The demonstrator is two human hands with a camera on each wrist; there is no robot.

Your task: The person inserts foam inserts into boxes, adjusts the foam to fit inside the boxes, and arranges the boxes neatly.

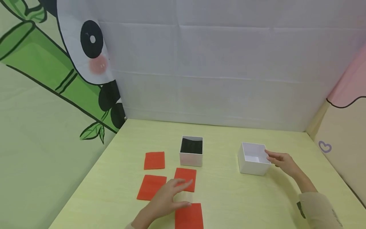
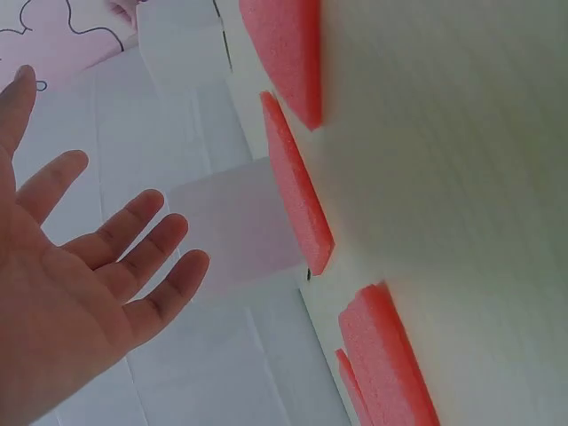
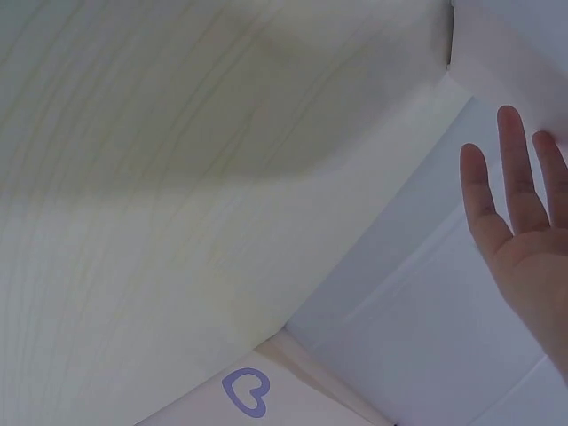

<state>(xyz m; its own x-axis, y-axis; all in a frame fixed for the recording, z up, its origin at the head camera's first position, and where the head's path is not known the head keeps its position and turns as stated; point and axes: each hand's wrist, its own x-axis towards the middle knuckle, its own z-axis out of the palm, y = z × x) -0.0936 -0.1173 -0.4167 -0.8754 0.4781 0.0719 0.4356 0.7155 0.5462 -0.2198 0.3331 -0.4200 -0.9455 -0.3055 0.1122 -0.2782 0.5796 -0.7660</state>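
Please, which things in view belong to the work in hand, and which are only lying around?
Probably part of the work:
right-hand white box, right hand at its rim
four red foam pads, near the left hand
white box with black inside, untouched

Only surroundings:
pale table
panda-print backdrop

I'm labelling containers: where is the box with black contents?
In the head view, the box with black contents stands toward the table's back, just beyond a red square, left of the other box.
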